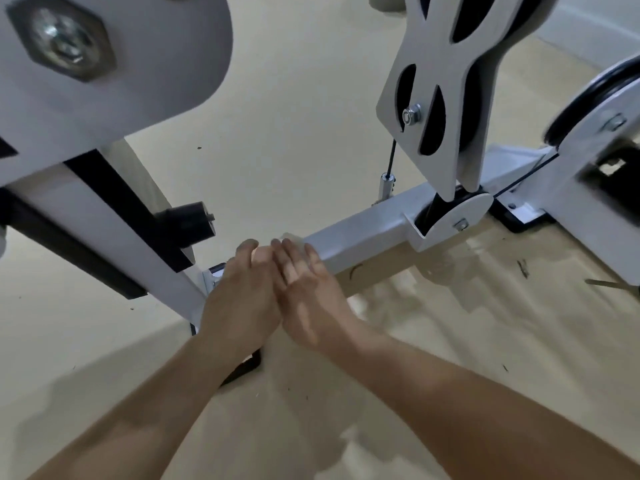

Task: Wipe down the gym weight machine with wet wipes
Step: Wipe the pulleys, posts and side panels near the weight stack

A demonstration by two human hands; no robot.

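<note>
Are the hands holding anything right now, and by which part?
No clear grip. The left hand and right hand lie flat on the frame bar; a pale wipe seems pressed under the right fingers, too blurred to confirm.

we see left hand (239,292) touching right hand (306,296) | both on low white bar (363,239) | right fingers (291,260) flat

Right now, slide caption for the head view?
Left hand and right hand press side by side on the grey base bar.
</note>
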